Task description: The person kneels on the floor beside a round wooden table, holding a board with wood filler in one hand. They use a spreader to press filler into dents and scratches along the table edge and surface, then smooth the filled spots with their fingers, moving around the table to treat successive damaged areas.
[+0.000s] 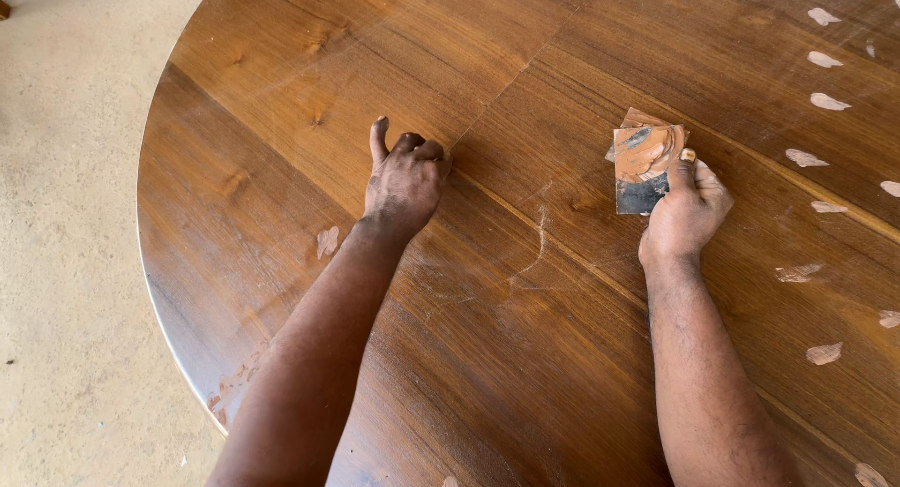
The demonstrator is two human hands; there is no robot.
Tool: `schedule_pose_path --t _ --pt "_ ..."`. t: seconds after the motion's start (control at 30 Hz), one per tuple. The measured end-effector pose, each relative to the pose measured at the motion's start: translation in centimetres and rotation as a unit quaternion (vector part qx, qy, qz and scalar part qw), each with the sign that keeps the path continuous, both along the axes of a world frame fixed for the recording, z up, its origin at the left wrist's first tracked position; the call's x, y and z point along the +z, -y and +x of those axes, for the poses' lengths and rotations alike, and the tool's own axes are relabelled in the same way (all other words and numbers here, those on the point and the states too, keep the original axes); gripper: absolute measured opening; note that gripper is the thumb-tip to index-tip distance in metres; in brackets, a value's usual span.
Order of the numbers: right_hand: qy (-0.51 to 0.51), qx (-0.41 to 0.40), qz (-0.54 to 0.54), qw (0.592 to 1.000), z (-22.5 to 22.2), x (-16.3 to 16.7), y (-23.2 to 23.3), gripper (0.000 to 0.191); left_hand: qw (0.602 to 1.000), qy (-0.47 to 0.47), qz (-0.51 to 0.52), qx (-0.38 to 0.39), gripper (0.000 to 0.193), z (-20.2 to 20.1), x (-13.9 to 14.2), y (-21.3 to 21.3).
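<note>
A big round wooden tabletop [281, 74] with a glossy brown finish fills the view. My left hand [405, 179] rests on it near the middle, fingers curled into a loose fist, thumb sticking out, holding nothing. My right hand [687, 210] grips a small flat metal scraper plate [645, 165] by its lower right corner, thumb on top. The plate carries a smear of orange-brown filler paste and lies flat on or just above the wood.
Several pale patches of dried filler [829, 102] dot the right side of the tabletop, and one more [327, 240] lies by my left forearm. The table's curved edge [150, 290] runs down the left. Beyond it is a sandy concrete floor [66, 215].
</note>
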State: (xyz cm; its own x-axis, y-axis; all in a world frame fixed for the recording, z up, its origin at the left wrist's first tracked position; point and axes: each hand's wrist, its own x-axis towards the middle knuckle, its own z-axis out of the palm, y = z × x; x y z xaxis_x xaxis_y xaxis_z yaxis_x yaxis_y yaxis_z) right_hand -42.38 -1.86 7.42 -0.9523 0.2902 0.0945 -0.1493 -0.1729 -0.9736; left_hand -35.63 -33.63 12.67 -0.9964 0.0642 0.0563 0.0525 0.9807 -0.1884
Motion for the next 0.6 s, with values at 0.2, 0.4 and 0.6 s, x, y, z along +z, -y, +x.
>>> schedule_pose_path --t 0.2,0.4,0.6 --pt "0.021 -0.006 0.019 1.0 0.0 0.0 0.1 0.026 0.994 0.1 0.008 0.047 0.034 -0.3 0.4 1.0" --pt "-0.003 0.001 0.001 1.0 -0.2 -0.2 0.0 0.028 1.0 -0.016 -0.024 0.001 0.038 -0.5 -0.3 -0.1" --pt "-0.005 0.0 -0.014 1.0 -0.3 0.0 0.1 0.027 0.99 0.127 0.019 0.059 0.031 0.0 2.3 1.6"
